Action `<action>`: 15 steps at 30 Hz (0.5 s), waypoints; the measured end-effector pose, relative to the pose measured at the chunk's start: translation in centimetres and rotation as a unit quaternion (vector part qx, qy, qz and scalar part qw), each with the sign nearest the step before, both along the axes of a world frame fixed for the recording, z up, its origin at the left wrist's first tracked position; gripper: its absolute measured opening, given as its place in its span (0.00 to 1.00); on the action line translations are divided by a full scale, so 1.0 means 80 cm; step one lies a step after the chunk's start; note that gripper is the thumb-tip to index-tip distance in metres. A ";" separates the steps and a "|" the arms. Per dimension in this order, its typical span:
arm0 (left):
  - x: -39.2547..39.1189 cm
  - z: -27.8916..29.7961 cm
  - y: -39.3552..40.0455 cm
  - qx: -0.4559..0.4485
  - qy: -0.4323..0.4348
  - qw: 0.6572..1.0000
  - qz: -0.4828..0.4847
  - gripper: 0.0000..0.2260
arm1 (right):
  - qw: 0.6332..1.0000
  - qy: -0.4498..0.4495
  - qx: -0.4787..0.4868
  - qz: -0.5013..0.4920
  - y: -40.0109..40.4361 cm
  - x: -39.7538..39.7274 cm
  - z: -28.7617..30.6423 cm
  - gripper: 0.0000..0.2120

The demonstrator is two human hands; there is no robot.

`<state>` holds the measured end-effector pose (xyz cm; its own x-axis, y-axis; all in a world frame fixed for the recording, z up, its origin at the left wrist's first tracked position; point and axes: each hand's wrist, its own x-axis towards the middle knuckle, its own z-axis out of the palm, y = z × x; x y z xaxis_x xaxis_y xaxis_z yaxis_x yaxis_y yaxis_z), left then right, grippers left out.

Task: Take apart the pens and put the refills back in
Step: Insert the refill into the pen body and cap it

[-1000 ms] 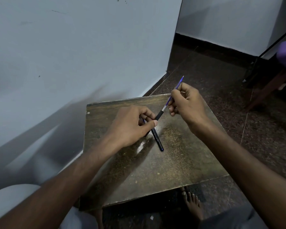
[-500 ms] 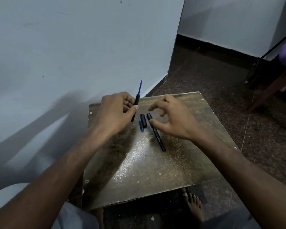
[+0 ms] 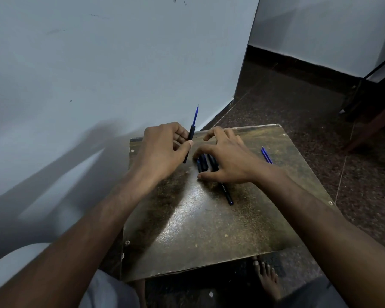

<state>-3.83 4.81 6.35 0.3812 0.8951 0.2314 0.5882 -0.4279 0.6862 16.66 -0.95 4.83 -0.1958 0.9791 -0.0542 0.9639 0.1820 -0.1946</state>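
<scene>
My left hand (image 3: 165, 150) grips a black pen barrel (image 3: 191, 135) held upright, with a blue refill (image 3: 195, 115) sticking out of its top. My right hand (image 3: 226, 158) hovers open over several dark pen parts (image 3: 203, 162) lying on the small brown table (image 3: 209, 230), fingertips spread around them. A black pen (image 3: 226, 192) lies on the table, partly hidden under my right palm. A loose blue refill (image 3: 266, 154) rests on the table to the right of my right wrist.
The table stands against a pale blue wall (image 3: 98, 74) on the left. Dark speckled floor (image 3: 298, 103) stretches beyond and to the right. A wooden furniture leg (image 3: 369, 130) stands far right. A bare foot (image 3: 266, 276) shows below the table's front edge.
The barrel with the refill passed from both hands to my left hand alone and was raised upright. My right hand let go and dropped onto the pen parts on the table.
</scene>
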 end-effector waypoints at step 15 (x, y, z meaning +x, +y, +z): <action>-0.002 0.005 0.004 0.004 -0.003 1.000 0.010 0.04 | 0.994 0.107 0.005 -0.006 -0.002 -0.006 0.007 0.26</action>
<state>-4.03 5.14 6.76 0.3610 0.9009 0.2408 0.5926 -0.4210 0.6868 16.19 -1.10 5.40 -0.1899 0.9818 -0.0021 0.9029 0.1738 -0.3931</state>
